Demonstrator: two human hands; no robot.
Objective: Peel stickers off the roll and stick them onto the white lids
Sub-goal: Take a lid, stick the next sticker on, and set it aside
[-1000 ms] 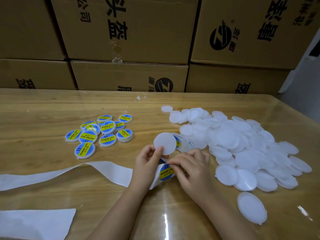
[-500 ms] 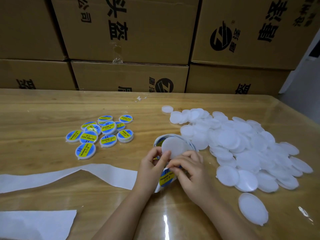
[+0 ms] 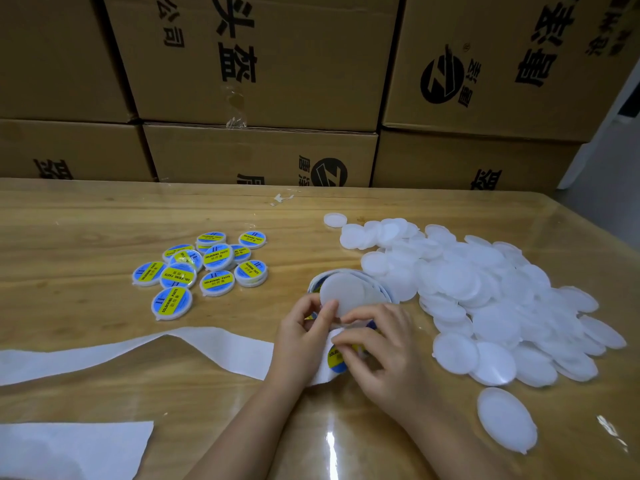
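Pinching a lid at frame centre is the left hand; right hand nips the sticker edge just below. Risk: sticker creases or lands off-centre if peeled askew.

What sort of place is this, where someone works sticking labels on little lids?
Likely a small packing or stockroom workshop: printed cardboard cartons stacked behind the wooden table, a heap of plain white lids, a batch of labelled lids, and spent backing paper trailing left.
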